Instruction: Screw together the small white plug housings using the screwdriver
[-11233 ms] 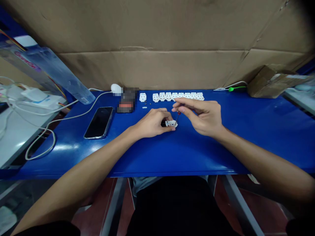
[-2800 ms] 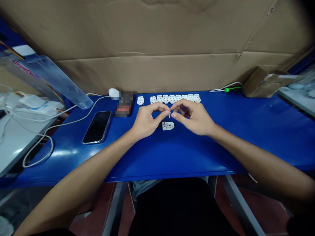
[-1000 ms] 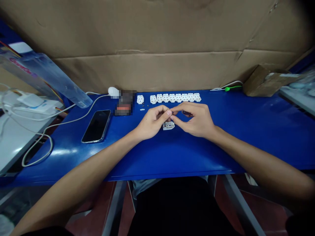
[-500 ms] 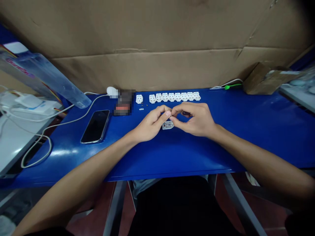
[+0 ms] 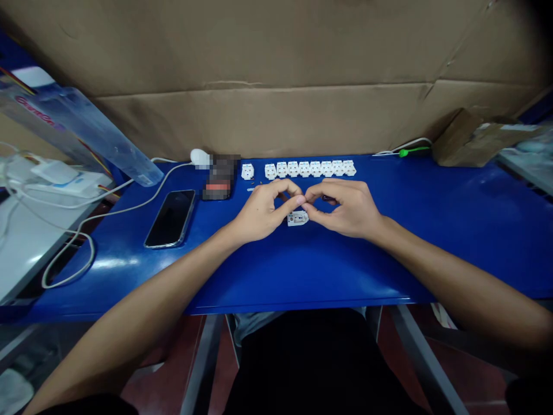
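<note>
My left hand (image 5: 270,212) and my right hand (image 5: 345,208) meet fingertip to fingertip over the blue table. Both are pinched closed, and whatever lies between the fingertips is too small to make out. A dark object (image 5: 329,199) shows inside the curl of my right hand. Just below the fingertips a white plastic piece (image 5: 298,218) with small inner parts lies on the table. Behind the hands stands a row of several white pieces (image 5: 304,168), with a single white piece (image 5: 247,171) to their left. A few tiny parts lie near my left hand.
A phone (image 5: 171,218) lies at the left on the blue table (image 5: 276,282). A white cable (image 5: 101,216) runs past it to a white plug (image 5: 200,158). Beside that is a blurred dark item (image 5: 219,177). A cardboard box (image 5: 464,139) sits at the back right.
My left hand has shifted slightly, its index finger more arched, and the fingertips have parted a little from the white piece below. The whole view has moved slightly.
</note>
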### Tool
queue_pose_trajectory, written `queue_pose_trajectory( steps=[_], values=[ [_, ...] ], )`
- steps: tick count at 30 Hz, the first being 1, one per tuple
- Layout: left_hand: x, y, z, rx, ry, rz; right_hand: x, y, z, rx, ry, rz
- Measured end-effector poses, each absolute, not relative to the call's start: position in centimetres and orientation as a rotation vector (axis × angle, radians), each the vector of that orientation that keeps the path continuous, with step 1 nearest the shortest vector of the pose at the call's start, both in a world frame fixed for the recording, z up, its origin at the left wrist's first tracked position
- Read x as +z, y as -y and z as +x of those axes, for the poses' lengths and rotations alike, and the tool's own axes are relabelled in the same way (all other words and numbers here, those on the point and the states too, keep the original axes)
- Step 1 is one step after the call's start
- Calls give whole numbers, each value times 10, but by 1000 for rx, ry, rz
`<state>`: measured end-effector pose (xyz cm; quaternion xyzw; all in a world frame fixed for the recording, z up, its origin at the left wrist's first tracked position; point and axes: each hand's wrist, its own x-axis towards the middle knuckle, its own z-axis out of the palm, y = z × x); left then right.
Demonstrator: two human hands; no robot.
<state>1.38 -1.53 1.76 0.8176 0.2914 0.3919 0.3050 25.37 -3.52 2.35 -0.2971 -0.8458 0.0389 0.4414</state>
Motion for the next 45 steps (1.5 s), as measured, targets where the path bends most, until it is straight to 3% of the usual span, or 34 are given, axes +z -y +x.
queue_pose_trajectory(
  steps=[17,25,32,39,45],
  values=[
    [19,22,13,957,-713,2424,26,38,253,158,2099,-760],
    [27,4,-1,1018,-857,2332,28,32,252,243,2059,-880],
    [2,-63,-58,880,-1302,2627,25,26,258,289,2099,-986],
    [-14,-71,-63,720,-1383,2712,24,26,257,334,2098,-994],
    [-4,-70,-66,901,-1377,2667,32,17,252,580,2072,-1089]
  ],
)
